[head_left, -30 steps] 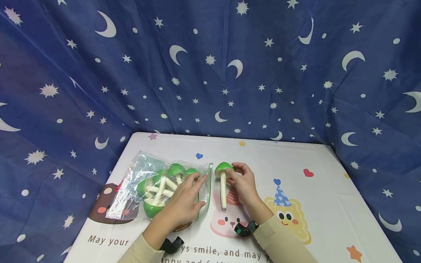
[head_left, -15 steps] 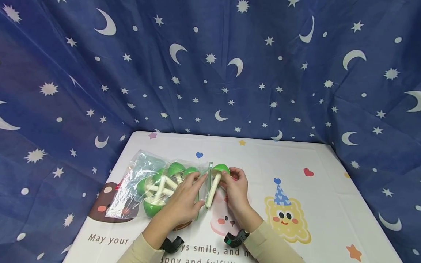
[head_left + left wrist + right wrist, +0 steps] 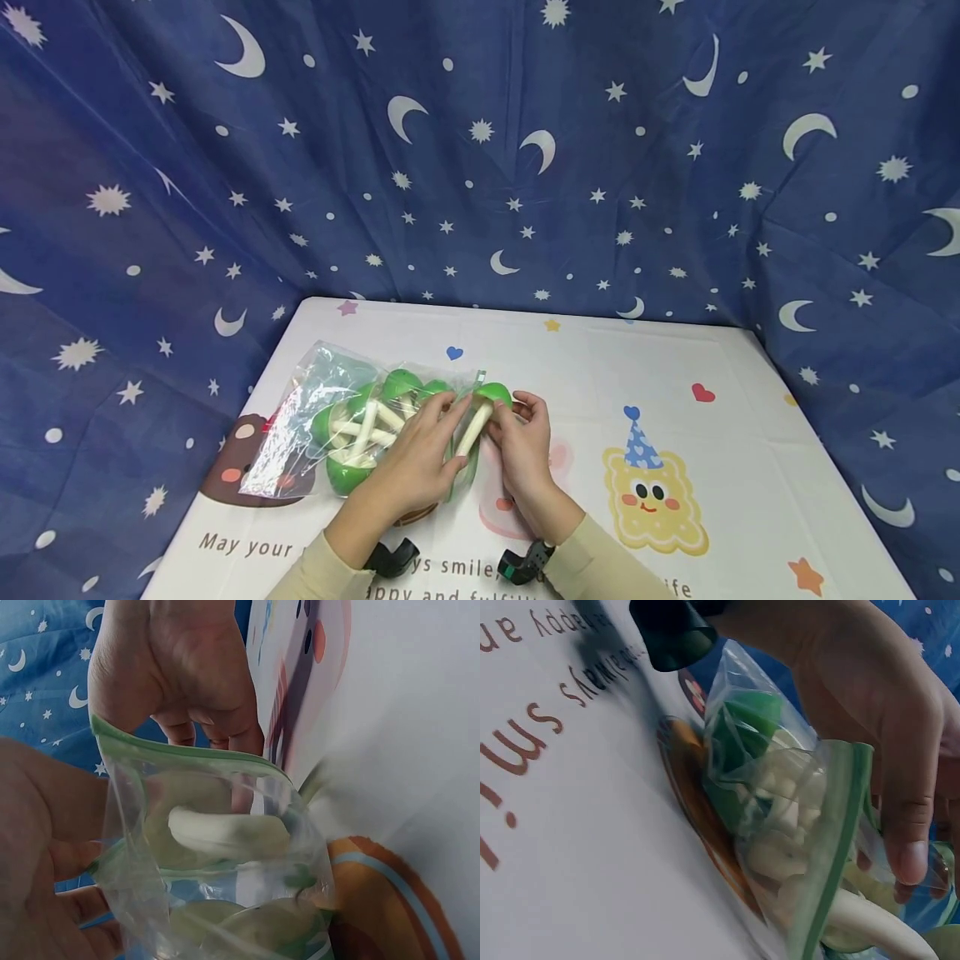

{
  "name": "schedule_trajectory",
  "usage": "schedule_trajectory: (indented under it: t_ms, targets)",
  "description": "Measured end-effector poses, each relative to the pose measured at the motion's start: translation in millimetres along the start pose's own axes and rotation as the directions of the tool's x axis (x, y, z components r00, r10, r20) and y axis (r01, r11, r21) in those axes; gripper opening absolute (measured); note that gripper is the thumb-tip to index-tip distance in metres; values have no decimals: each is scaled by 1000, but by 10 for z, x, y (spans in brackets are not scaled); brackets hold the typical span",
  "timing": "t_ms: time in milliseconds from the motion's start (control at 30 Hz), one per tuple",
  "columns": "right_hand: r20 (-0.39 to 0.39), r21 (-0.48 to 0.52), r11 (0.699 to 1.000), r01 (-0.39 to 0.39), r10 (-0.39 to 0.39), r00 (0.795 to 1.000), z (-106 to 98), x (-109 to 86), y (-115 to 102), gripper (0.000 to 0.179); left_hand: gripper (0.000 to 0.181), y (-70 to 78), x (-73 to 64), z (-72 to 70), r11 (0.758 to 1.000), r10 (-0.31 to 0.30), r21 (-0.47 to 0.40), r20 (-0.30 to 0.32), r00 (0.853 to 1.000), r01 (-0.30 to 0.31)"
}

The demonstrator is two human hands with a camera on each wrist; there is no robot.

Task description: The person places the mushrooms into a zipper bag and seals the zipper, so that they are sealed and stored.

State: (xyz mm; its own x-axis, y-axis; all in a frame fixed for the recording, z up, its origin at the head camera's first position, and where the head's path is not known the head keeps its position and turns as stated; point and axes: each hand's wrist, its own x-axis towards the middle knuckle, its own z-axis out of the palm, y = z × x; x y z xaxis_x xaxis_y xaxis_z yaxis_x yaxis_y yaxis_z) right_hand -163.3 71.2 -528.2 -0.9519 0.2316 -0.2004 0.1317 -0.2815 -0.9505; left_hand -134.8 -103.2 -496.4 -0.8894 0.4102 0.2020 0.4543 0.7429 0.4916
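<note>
A clear zip bag [image 3: 288, 454] with green zip strips lies on the left of the table, holding several toy mushrooms with green caps and pale stems [image 3: 366, 433]. My left hand [image 3: 420, 450] lies over its mouth end and holds the upper lip, thumb and fingers spread along the edge. In my right hand [image 3: 525, 446], another toy mushroom [image 3: 495, 393] is pinched by the cap, its stem slanting down-left at the bag mouth. The left wrist view shows that pale stem [image 3: 229, 834] between the zip strips; the right wrist view shows the stem [image 3: 877, 924] crossing the green strip.
The white tablecloth [image 3: 600, 358] has printed cartoons and lettering. A blue curtain [image 3: 480, 167] with moons and stars stands behind the table and along its sides. Dark wrist cameras [image 3: 521, 562] sit at both cuffs.
My right hand has moved left and slightly down, bringing the mushroom from beside the bag to its mouth. The mushroom's stem has tilted from upright toward the bag. My left hand has stayed put.
</note>
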Motion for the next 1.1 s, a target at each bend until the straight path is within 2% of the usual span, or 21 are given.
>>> schedule_trajectory:
  t_ms: [433,733,933,1100]
  targets:
    - [55,30,999,-20,19,998,87,-124,93,52,90,-8,16,-2,1000,3,-3,-15,1000,-3]
    - [90,49,998,-28,23,996,97,-102,106,57,89,10,-2,-14,1000,6,-12,-42,999,-7]
    - [105,70,996,-49,42,994,78,-78,133,59,87,26,-12,-42,999,29,-24,-38,999,-30]
    - [147,93,994,-62,47,988,55,-52,131,59,87,34,0,-42,999,47,-8,-48,998,-47]
